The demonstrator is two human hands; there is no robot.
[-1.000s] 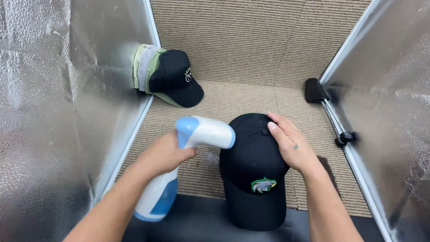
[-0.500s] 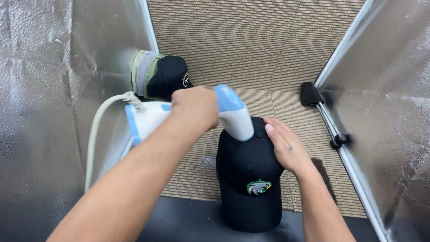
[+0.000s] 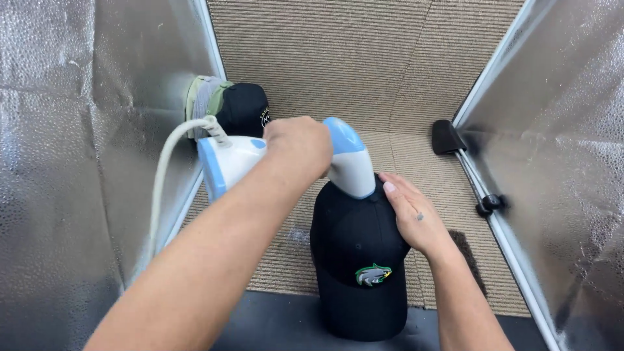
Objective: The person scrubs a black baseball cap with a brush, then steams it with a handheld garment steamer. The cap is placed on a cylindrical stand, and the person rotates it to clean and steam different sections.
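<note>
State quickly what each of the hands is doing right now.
Left hand: closed around the white and blue steamer.
Right hand: open, flat on the black cap.

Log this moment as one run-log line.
left hand: grips white-and-blue steamer, head on top of black cap | right hand: flat on cap's side | spare caps: stacked by left foil wall

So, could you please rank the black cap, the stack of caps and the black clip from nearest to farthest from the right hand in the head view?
1. Black cap, under the right hand.
2. Black clip, right wall.
3. Stack of caps, far left.
</note>
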